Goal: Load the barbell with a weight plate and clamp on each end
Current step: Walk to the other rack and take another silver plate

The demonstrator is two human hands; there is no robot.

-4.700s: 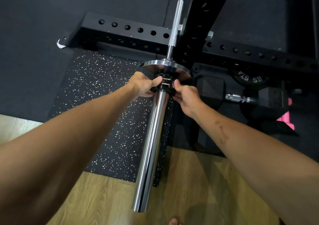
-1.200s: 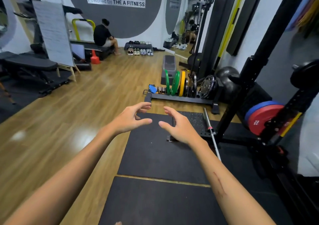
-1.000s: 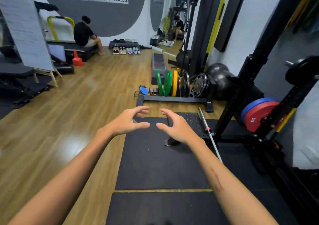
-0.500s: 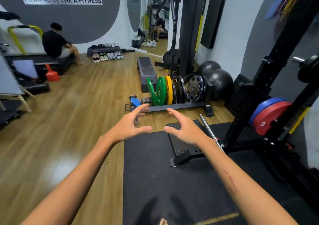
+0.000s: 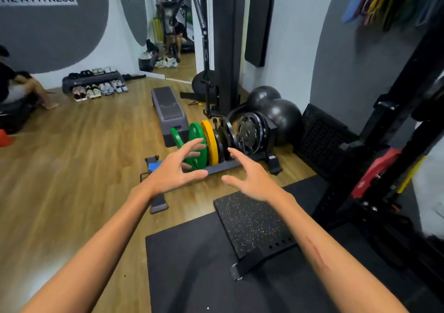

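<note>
Head view: the left hand [image 5: 176,168] and right hand [image 5: 249,178] are both held out in front, fingers spread wide and slightly curled, palms half facing each other — both empty and touching nothing. Beyond them, on the wooden floor [image 5: 72,168], stands the plate rack [image 5: 223,167] with its plates upright on edge: 2 green plates [image 5: 198,134], a yellow plate [image 5: 209,142], then darker metal ones to the right, ending in a large black plate [image 5: 249,132]. The barbell itself is not in view.

The step in hand looks like fetching a weight plate for an end of the bar. To do it well, I would pick a plate that matches whatever is on the other end, take it with 1 hand on each side of the rim, and lift it straight up out of its slot — tilting it sideways could jam it against its neighbours. The speckled mat [image 5: 252,219] and the rack foot near the feet are things to step around.
</note>
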